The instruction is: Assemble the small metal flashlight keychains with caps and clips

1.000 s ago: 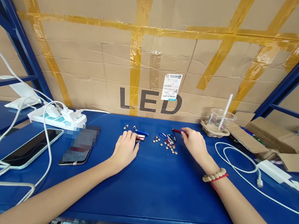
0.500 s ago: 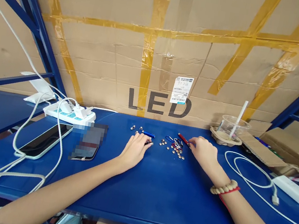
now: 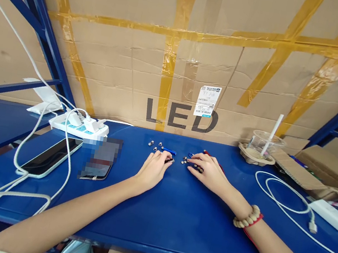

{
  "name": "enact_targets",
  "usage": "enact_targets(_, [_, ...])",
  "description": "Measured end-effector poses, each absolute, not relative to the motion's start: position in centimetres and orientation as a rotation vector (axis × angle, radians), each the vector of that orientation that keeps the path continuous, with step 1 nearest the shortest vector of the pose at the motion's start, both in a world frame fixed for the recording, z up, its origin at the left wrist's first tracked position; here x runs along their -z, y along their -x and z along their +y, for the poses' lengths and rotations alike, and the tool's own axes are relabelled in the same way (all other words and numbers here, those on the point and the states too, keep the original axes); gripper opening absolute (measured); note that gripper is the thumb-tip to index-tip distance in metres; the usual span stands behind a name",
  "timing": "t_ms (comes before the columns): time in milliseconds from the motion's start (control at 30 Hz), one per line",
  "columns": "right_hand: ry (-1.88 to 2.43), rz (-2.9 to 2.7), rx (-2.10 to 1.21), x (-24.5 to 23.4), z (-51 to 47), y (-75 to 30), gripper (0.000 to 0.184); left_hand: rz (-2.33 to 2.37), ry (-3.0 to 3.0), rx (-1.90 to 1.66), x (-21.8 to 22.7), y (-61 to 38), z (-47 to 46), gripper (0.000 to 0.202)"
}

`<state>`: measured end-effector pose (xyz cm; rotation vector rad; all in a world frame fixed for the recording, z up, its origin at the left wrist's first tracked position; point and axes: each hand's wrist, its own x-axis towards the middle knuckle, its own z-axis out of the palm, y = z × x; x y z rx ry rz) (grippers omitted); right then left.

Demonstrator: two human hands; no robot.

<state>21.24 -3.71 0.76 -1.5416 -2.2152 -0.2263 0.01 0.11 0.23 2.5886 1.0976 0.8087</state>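
My left hand [image 3: 153,170] is closed, its thumb and fingers pinching a small black tube [image 3: 169,160] with a shiny end. Just behind it lie a blue metal tube [image 3: 169,150] and a few small silver end caps [image 3: 155,149]. My right hand [image 3: 211,174] reaches over a loose group of button cells [image 3: 184,160], fingers apart and tips down among them. A red tube [image 3: 206,152] shows partly behind that hand. The small carabiner clips are mostly covered by the hand; a bit of a blue one [image 3: 190,154] shows.
To the left are a white power strip [image 3: 74,127], a white-edged phone [image 3: 52,156], a dark phone [image 3: 101,162] and looping white cables. At right stand a plastic cup with straw [image 3: 265,144], a coiled white cable [image 3: 274,196], a charger [image 3: 331,214] and an open cardboard box [image 3: 330,168].
My right hand has left the red tube and moved left and slightly toward me, over the button cells. My left hand stays in place with the black tube.
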Motion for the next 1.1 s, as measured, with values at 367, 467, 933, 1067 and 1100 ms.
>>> enact_targets(367, [1.464, -2.296, 0.158, -0.4, -3.7, -20.9, 0.027, 1.026, -2.663, -0.836, 0.0, 0.1, 0.1, 0.016])
enact_targets(467, [1.445, -2.283, 0.153, -0.4, -3.8, -20.8, 0.026, 0.996, -2.697, -0.840, 0.0, 0.1, 0.0, 0.015])
enact_targets(933, [1.335, -2.295, 0.144, -0.4, -3.8, -20.0, 0.017, 0.943, -2.723, -0.810, 0.0, 0.1, -0.1, 0.014])
enact_targets(1067, [1.379, -2.276, 0.164, -0.2, -3.7, -20.2, 0.017, 0.943, -2.723, -0.827, 0.0, 0.0, 0.0, 0.018])
enact_targets(1100, [1.394, -2.268, 0.170, -0.2, -3.7, -20.2, 0.017, 0.949, -2.726, -0.834, 0.0, 0.0, -0.1, 0.020])
